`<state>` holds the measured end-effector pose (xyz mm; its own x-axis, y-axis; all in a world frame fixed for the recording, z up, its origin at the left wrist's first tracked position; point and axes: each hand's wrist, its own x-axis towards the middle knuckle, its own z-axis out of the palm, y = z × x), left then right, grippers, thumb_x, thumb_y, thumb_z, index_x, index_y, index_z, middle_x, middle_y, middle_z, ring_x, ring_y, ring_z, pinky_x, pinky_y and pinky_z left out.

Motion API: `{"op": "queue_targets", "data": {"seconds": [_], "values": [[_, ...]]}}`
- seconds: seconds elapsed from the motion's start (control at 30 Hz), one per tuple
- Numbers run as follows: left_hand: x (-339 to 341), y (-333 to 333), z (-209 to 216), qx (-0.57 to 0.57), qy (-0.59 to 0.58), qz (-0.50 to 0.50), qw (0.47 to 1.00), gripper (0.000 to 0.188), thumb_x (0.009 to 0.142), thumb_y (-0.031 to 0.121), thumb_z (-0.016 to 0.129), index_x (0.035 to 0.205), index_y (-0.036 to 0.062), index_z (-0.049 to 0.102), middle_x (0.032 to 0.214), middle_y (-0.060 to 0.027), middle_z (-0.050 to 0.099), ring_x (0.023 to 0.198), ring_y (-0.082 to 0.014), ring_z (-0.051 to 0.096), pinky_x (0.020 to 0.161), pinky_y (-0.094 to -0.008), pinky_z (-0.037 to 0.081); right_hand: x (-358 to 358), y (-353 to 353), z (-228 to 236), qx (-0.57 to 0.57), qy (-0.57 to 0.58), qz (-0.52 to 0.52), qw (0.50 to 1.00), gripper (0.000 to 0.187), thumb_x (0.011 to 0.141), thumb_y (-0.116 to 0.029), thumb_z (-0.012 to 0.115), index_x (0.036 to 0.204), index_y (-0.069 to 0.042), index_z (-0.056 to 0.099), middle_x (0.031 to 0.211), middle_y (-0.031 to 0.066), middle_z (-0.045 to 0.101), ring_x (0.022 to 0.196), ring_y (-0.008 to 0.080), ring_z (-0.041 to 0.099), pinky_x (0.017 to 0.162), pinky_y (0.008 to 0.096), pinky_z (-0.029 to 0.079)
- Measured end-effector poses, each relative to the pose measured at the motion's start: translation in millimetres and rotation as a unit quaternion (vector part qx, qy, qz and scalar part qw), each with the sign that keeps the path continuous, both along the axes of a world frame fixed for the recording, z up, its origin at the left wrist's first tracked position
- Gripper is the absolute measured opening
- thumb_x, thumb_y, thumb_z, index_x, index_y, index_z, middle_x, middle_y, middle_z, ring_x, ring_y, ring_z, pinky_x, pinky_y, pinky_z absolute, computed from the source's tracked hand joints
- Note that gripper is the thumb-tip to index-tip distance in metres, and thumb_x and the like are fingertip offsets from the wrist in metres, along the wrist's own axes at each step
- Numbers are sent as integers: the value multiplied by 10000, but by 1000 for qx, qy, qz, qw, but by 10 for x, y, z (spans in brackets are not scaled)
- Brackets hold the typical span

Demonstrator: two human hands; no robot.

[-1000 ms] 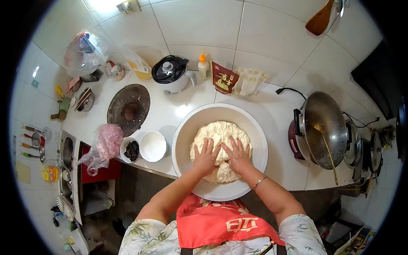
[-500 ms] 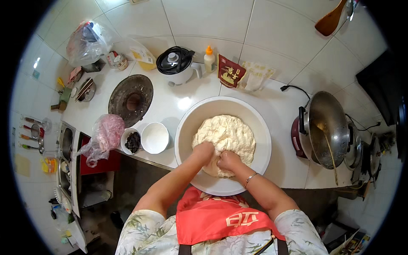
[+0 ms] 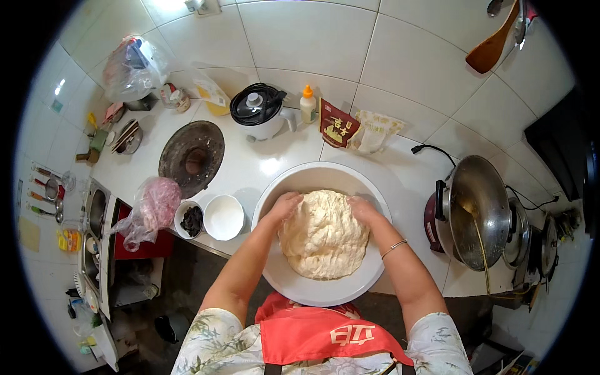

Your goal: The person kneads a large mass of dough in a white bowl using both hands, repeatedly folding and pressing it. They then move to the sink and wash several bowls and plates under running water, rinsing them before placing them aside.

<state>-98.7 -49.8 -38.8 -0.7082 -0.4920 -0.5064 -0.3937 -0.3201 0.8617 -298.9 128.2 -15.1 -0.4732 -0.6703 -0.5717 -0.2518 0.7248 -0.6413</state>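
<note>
A big pale, lumpy mass of dough (image 3: 325,240) rests in a wide white basin (image 3: 372,275) in front of me. My left hand (image 3: 287,205) is at the dough's far left edge, its fingers curled against the side and partly hidden there. On the opposite edge, my right hand (image 3: 361,210) grips the dough with its fingertips out of sight behind it. A bracelet (image 3: 394,249) circles my right wrist.
Left of the basin stand a white bowl (image 3: 224,217), a small bowl with dark pieces (image 3: 192,220) and a pink-filled plastic bag (image 3: 156,203). Behind are a lidded electric pot (image 3: 256,112), a bottle (image 3: 308,105) and a red-brown packet (image 3: 338,124). A large wok (image 3: 478,212) stands right.
Both hands have moved from the dough's near middle out to its far left and right edges. The dough now looks longer from front to back. My view has shifted slightly.
</note>
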Motion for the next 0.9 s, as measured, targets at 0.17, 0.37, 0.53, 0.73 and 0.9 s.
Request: {"op": "queue_targets", "data": {"seconds": [0.17,0.37,0.53,0.73,0.9], "values": [[-290,6,-143,114,-26,-49,992,438,855,297,586,1128,-45,561,1060,-100,597,959,-187,550,853,-305,417,-68,-161,-243,-46,-212,-131,967,513,921,-419,423,1151,24,541,1115,163,562,974,240,525,856,346,408],[-443,229,268,151,6,48,987,400,855,387,542,975,11,607,969,-68,604,876,-165,557,796,-312,437,231,-321,-147,-87,-258,-259,927,410,888,-401,466,886,-19,615,824,66,595,787,192,550,734,338,440],[209,652,941,-205,-22,-197,958,304,757,233,594,985,33,580,925,-119,589,938,-241,550,841,-330,412,436,420,301,-213,33,168,962,234,836,-241,562,848,-18,630,818,142,637,757,281,592,725,380,445],[1011,1294,1166,-474,128,-258,832,289,729,198,641,972,49,593,874,-147,589,845,-307,579,766,-390,470,710,354,1296,-23,174,327,928,315,840,-339,517,810,-60,661,770,182,626,737,347,602,697,453,471],[226,837,879,-469,-47,-48,881,329,832,278,529,1061,47,582,978,-183,609,891,-320,588,776,-401,465,852,-33,421,0,288,133,948,532,872,-523,373,1204,-146,551,1201,172,539,1128,302,495,979,457,338]]}}
